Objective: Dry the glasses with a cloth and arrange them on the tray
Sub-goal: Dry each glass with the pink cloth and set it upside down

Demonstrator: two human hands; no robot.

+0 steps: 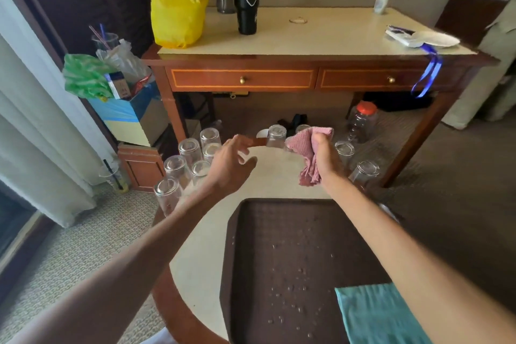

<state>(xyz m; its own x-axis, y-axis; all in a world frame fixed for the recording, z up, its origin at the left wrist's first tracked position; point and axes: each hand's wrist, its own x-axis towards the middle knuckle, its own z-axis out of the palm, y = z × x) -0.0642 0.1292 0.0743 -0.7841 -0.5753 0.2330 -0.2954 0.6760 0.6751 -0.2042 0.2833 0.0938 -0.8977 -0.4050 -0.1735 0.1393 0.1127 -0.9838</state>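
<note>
A: Head cam, only view. What could go wrong?

B: Glasses sit upside down right along the round table's (195, 274) far edge. Left hand (231, 165) is empty, fingers spread wide, hovering just beside the left bunch (190, 165). A careless reach could knock one off the rim onto the carpet, imo. They look wet, so slippery when lifted.

A: Right hand?

B: Right hand (325, 156) is closed round a bunched pink cloth (307, 153), up near the middle glass (276, 135) at the far edge. Dangling cloth end could snag a rim.

A: Tray?

B: Brown tray (279, 246) at the near edge, no glasses on it yet, water drops across it. Dried glasses set there get wet rims again unless it's wiped. Teal cloth (377, 313) lies over its near right corner.

A: Counts?

B: Glasses: approx 6 in the left bunch, 2 at far middle (1 half hidden behind the pink cloth), 2 at the right edge (363, 173), so about 10; can't be sure, some overlap. Cloths: 2. Tray: 1.
</note>
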